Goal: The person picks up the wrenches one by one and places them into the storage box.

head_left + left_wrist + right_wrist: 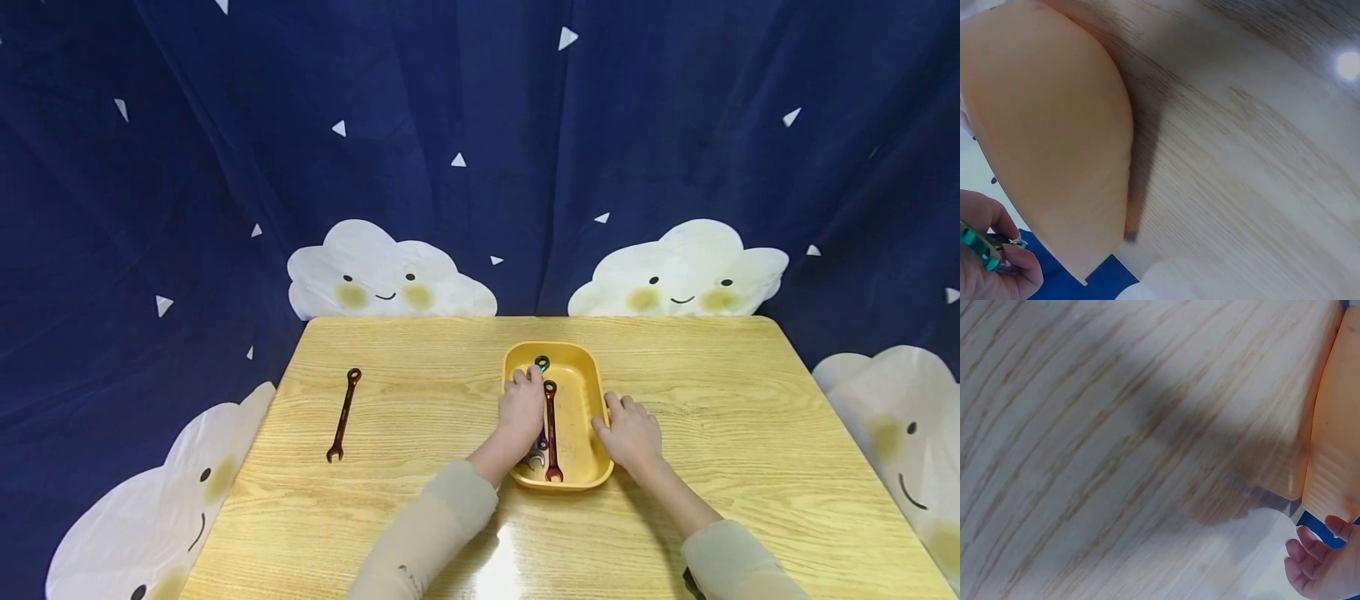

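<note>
A yellow plastic tray (pixel 577 442) stands on the table, its outer wall (pixel 1054 125) filling much of the left wrist view. Reaching into its left side, my left hand (pixel 522 408) pinches a green wrench (pixel 984 249) between thumb and fingers; the wrench's ring end (pixel 542 363) shows past the fingertips. Beside that hand lies a red wrench (pixel 552 433) on the tray floor. A blue-purple ring end (pixel 542 443) and a silver open end (pixel 535 457) peek out under the wrist, partly hidden. My right hand (pixel 633 433) is at the tray's right rim, fingers loosely bent and apart.
A dark red wrench (pixel 344 417) lies alone on the wooden table (pixel 420 383), left of the tray. Behind the table's far edge hangs a dark blue curtain (pixel 495 100) with white triangles and smiling clouds.
</note>
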Tool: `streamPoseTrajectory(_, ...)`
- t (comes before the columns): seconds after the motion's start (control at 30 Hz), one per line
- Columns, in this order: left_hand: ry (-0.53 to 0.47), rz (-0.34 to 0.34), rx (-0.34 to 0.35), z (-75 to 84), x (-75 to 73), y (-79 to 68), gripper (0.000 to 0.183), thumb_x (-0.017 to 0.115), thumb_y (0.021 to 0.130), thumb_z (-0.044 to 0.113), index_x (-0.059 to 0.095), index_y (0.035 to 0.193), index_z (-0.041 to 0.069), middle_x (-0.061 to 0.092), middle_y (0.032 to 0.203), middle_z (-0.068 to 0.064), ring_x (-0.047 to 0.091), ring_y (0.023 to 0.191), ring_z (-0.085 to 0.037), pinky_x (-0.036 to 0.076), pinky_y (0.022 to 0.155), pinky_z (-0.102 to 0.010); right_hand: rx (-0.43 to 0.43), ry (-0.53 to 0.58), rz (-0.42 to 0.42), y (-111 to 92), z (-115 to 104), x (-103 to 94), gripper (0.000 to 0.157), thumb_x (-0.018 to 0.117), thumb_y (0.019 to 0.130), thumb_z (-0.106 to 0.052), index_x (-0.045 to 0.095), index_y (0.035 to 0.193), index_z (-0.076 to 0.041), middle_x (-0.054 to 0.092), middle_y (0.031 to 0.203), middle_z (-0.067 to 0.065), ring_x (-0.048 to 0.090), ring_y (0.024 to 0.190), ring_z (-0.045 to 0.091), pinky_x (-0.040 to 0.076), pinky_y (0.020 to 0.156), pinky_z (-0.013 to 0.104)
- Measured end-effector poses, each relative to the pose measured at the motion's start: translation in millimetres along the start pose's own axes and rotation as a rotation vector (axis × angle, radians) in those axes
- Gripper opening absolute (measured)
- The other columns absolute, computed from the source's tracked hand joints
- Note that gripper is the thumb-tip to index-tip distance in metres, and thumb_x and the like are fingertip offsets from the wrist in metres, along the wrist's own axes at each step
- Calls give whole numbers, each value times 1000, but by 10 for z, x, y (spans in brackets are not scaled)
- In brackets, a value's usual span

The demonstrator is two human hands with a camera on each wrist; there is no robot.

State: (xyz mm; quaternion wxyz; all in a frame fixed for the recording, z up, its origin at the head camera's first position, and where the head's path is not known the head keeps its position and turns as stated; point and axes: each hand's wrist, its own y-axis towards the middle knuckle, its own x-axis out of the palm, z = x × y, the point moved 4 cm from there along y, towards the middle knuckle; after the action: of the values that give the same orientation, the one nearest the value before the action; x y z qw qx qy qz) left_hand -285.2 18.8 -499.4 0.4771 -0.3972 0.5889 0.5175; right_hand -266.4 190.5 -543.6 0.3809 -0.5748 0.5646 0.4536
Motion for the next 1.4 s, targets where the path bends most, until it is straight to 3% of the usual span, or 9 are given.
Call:
streamPoseTrajectory(0.4,7,-43,-7,194,110,16,16,53,92,19,46,101,7,54,81,-8,59,65,-17,46,44,-22,3,-4,12,2,10,2,42,51,86,-34,47,117,-7,53,99,19,52,88,38,39,68,51)
streamPoseTrajectory(0.53,7,-91,-14,235,175,22,17,53,92,18,44,102,8,53,82,-9,59,67,-18,46,46,-22,4,-5,15,2,9,0,41,51,85,-33,48,116,-7,54,98,18,52,87,37,39,68,50)
streamPoseTrajectory(0.67,-9,-129,-30,280,226,25,17,53,92,16,44,104,8,55,88,-11,62,75,-21,49,50,-24,5,-6,14,5,16,1,41,51,85,-33,48,116,-7,53,98,18,52,87,37,39,67,50)
streamPoseTrajectory(0.93,2,-112,-55,370,297,6,17,47,93,13,46,109,7,59,110,-17,64,75,-20,49,48,-24,1,-3,18,0,14,-5,42,51,85,-33,48,117,-6,54,99,19,52,88,37,40,69,51)
streamPoseTrajectory(1.23,81,-218,-20,450,427,-12,32,50,93,17,46,123,10,57,93,-10,57,65,-13,45,50,-21,-8,-9,29,-15,0,-10,40,51,84,-34,49,115,-7,54,96,18,53,85,37,41,66,51)
streamPoseTrajectory(1.4,84,-251,-22,478,459,9,33,51,93,19,45,123,8,57,99,-12,59,69,-14,48,58,-22,-5,-6,23,-10,-7,-14,40,52,85,-33,49,115,-7,54,98,19,53,87,38,41,68,52)
